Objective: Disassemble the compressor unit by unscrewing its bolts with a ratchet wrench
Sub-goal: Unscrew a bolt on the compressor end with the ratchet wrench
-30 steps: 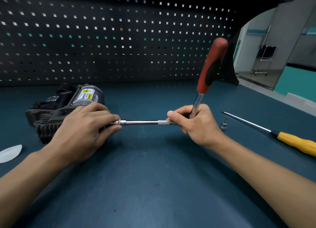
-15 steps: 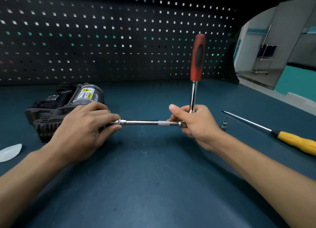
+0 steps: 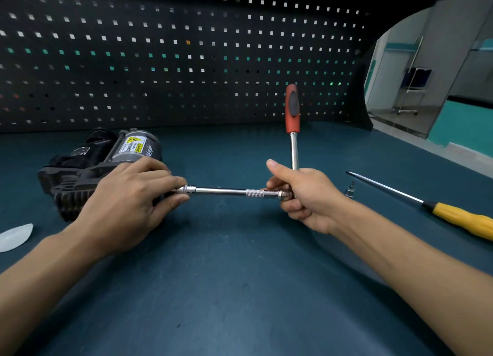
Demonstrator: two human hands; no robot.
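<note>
The right hand [image 3: 306, 198] is curled round the head of the ratchet wrench [image 3: 294, 147], fingers wrapped under it & thumb sticking up. We see the wrench's chrome shank rising nearly upright out of that fist, w/ its red-and-black grip at the top, in front of the black pegboard [image 3: 186, 62].

From the wrench head a chrome extension bar [image 3: 226, 191] runs level to the left, just above the bench, w/ a knurled band close to the right hand. The left hand [image 3: 128, 195] pinches the far end of the bar btwn thumb & forefinger, the other fingers curled alongside. This hand lies over the near right end of the compressor unit [image 3: 80, 169], so we can't tell which bolt the tip meets, or whether it's seated.

The compressor unit lies at the left rear of the dark teal bench mat [image 3: 240, 289]. Its black finned housing faces us, and behind that is a grey motor cylinder w/ a yellow warning label.

Right of the right hand, a small chrome bit socket [image 3: 350, 191] stands on the mat, near the tip of a long screwdriver [image 3: 458, 219]. The screwdriver lies diagonally, yellow handle toward the right edge. At the far left edge we see a pale translucent plastic piece [image 3: 14, 237] on the mat, partly out of frame.
</note>
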